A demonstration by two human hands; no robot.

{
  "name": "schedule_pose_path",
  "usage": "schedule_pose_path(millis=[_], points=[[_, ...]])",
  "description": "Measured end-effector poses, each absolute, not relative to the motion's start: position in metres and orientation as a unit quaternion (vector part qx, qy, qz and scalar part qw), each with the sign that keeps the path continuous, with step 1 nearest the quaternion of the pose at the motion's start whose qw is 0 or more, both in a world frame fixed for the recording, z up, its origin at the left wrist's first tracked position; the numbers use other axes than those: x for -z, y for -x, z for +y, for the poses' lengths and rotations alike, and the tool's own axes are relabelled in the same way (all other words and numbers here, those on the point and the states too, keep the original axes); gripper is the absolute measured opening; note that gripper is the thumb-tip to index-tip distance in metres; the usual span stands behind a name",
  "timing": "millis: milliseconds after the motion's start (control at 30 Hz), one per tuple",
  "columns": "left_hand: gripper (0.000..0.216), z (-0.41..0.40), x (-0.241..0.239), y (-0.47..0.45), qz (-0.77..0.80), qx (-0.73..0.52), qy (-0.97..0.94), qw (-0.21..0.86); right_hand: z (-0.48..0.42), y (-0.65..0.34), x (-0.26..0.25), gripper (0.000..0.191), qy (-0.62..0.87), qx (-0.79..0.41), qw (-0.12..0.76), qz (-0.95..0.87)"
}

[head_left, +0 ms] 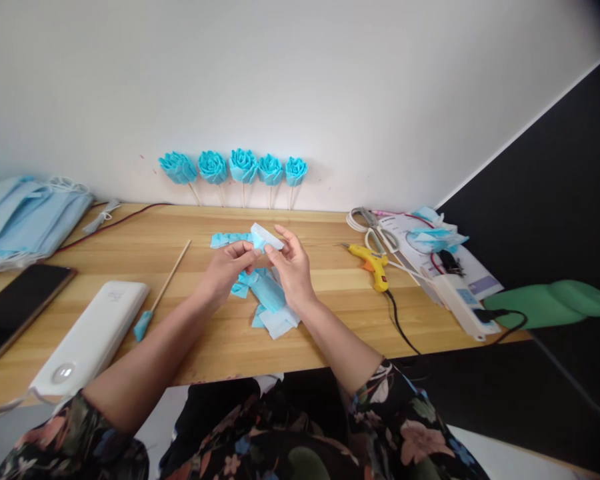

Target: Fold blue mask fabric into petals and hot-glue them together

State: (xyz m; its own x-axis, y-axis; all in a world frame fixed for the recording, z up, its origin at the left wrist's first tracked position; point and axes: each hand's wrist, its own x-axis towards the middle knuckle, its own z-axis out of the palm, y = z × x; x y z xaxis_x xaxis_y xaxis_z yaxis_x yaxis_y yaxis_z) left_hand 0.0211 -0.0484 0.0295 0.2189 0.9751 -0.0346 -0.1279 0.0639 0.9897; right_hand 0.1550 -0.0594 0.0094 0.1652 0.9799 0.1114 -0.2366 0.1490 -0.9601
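Between both hands, above the middle of the table, is a small folded piece of blue and white mask fabric (pixel 267 237). My left hand (pixel 234 260) pinches its lower left side between thumb and fingers. From the right, my right hand (pixel 291 263) grips it with the thumb in front and some fingers raised behind. Below the hands lie loose blue fabric pieces (pixel 269 293), partly hidden by them. A row of small folded blue pieces (pixel 229 239) sits just behind my left hand. Left of that arm, a wooden stick (pixel 173 273) ends in a blue wrapped tip (pixel 143 325).
Several blue fabric roses (pixel 243 165) on sticks lean against the wall. A yellow glue gun (pixel 375 263), scissors (pixel 380 237) and power strip (pixel 460 307) are right. Left are a mask stack (pixel 30 217), phone (pixel 23 307) and white power bank (pixel 93 333). A green bottle (pixel 555 303) lies far right.
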Motion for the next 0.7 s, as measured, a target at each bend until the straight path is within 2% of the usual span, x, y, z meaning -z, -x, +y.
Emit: schedule_pose_path(millis=[233, 433, 567, 700], points=[[0.025, -0.0489, -0.0303, -0.0214, 0.430, -0.462, -0.504, 0.589, -0.0591, -0.1550, -0.0080, 0.053, 0.439, -0.475, 0.630, -0.430], [0.025, -0.0490, -0.0311, -0.0211, 0.440, -0.460, -0.510, 0.578, -0.0596, -0.1590, -0.0130, 0.038, 0.458, -0.436, 0.661, -0.404], [0.026, -0.0480, -0.0310, -0.0200, 0.446, -0.471, -0.503, 0.571, -0.0540, -0.1623, -0.0144, 0.036, 0.445, -0.447, 0.693, -0.349], [0.027, -0.0482, -0.0304, -0.0199, 0.449, -0.469, -0.502, 0.572, -0.0517, -0.1617, -0.0131, 0.029, 0.442, -0.468, 0.686, -0.338]])
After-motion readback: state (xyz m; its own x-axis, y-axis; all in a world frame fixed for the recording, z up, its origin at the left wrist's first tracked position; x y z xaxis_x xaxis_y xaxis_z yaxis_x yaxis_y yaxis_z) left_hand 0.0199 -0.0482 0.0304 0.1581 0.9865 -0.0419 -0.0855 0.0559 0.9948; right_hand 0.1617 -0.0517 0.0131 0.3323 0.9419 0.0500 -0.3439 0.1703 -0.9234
